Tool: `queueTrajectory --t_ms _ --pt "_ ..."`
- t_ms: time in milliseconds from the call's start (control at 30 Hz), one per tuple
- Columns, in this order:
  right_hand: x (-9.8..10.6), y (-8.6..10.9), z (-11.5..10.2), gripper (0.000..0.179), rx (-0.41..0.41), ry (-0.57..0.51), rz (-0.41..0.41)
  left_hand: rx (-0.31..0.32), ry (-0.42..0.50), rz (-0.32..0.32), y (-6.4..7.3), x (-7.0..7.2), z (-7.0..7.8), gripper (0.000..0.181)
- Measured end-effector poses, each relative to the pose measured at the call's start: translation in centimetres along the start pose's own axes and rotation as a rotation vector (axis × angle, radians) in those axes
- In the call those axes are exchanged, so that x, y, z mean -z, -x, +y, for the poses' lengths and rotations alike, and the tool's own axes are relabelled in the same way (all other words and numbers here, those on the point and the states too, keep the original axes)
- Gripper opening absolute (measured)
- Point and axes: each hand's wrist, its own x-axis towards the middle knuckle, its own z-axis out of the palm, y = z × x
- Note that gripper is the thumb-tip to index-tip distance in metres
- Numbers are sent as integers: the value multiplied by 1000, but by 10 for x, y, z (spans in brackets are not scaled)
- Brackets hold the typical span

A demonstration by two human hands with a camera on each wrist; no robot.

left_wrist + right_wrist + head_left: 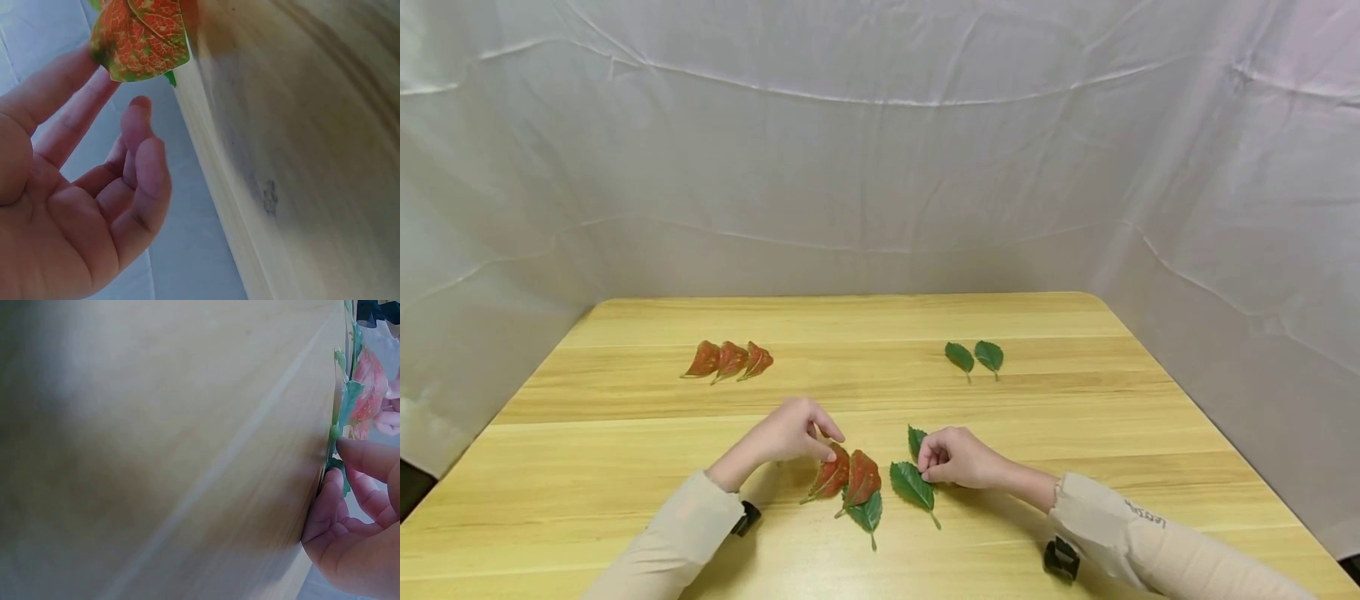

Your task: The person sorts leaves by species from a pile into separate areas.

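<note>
Near the table's middle my left hand (pixel 830 447) pinches the upper end of a red leaf (pixel 831 475). In the left wrist view that red leaf (pixel 140 37) covers the tips of my two longest fingers (pixel 75 109). A second red leaf (pixel 862 479) lies right beside it, overlapping a green leaf (pixel 867 512). My right hand (pixel 925 457) pinches a small green leaf (pixel 916 439) at its edge. In the right wrist view my fingertips (pixel 369 459) close on this green leaf (pixel 338 466). A larger green leaf (pixel 912 486) lies just under that hand.
Three red leaves (pixel 727 360) lie in a row at the back left of the wooden table (pixel 880 333). Two green leaves (pixel 974 357) lie side by side at the back right. White cloth (pixel 880 167) hangs behind and at both sides.
</note>
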Motion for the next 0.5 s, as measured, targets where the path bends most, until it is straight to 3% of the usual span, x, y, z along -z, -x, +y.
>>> queueTrajectory --t_ms 200,500 --pt "-1 -1 2 12 -3 28 -4 24 4 -57 0 0 0 23" --pt "-1 -1 2 13 -4 28 -4 39 96 -151 -2 -1 -4 17"
